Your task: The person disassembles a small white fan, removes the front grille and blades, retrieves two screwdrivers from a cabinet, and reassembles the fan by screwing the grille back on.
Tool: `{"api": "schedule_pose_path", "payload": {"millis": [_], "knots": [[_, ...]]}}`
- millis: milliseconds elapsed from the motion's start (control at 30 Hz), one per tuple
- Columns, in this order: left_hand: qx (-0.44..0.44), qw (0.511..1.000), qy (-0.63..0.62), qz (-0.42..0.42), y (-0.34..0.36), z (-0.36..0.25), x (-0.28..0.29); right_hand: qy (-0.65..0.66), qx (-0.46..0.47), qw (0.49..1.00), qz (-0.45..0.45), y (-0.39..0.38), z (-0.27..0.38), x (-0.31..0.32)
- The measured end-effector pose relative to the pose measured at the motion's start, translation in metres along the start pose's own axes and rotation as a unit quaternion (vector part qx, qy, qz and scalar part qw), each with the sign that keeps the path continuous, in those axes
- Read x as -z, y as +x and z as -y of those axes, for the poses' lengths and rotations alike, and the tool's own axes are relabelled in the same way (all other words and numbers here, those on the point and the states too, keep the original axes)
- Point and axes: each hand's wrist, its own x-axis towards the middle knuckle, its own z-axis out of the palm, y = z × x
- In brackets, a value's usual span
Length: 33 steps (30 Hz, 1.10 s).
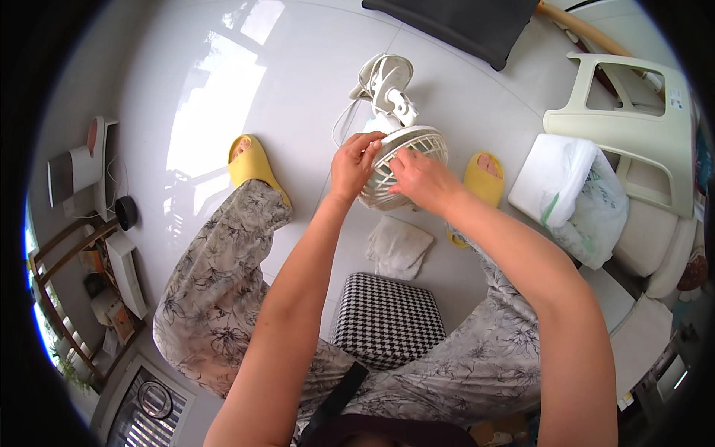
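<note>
A white fan [402, 112] lies on the tiled floor in front of me, its round grille [424, 138] toward me and its looped cord [344, 123] beside the stand. My left hand [353, 165] pinches the grille's rim on the left. My right hand [421, 179] has its curled fingers on the grille's bars; some fingertips are hidden among them. A crumpled pale cloth [398, 246] lies just below the fan. My feet, in yellow slippers [484, 182], are on either side.
A houndstooth cushion [387, 316] is between my legs. At right are cream plastic stools [558, 119] and a white object with a plastic bag [588, 208]. A black object [447, 18] lies at the top. Wooden furniture [86, 246] and assorted items stand at left.
</note>
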Motion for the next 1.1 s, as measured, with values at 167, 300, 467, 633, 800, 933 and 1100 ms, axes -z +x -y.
{"api": "schedule_pose_path", "payload": {"millis": [167, 300, 467, 633, 800, 933, 1100], "knots": [[0.174, 0.956, -0.229, 0.064, -0.002, 0.007, 0.01, -0.015, 0.011, 0.999, -0.039, -0.019, 0.002, 0.006], [0.205, 0.946, -0.253, -0.008, -0.014, 0.012, 0.027, -0.097, 0.018, 0.995, -0.034, -0.044, 0.016, 0.019], [0.207, 0.962, -0.175, 0.036, -0.042, 0.025, 0.023, -0.085, -0.019, 0.993, -0.073, -0.081, 0.007, 0.024], [0.199, 0.973, -0.101, 0.053, -0.064, 0.046, 0.002, -0.074, -0.004, 0.996, -0.04, -0.102, -0.009, 0.039], [0.26, 0.946, -0.186, 0.061, -0.056, 0.048, -0.005, -0.066, 0.032, 0.997, -0.032, -0.114, -0.033, 0.068], [0.263, 0.947, -0.162, 0.089, -0.052, 0.048, 0.003, -0.078, 0.021, 0.996, -0.023, -0.117, -0.051, 0.098], [0.269, 0.939, -0.189, 0.098, -0.051, 0.044, 0.014, -0.066, -0.017, 0.996, -0.055, -0.121, -0.086, 0.123]]}}
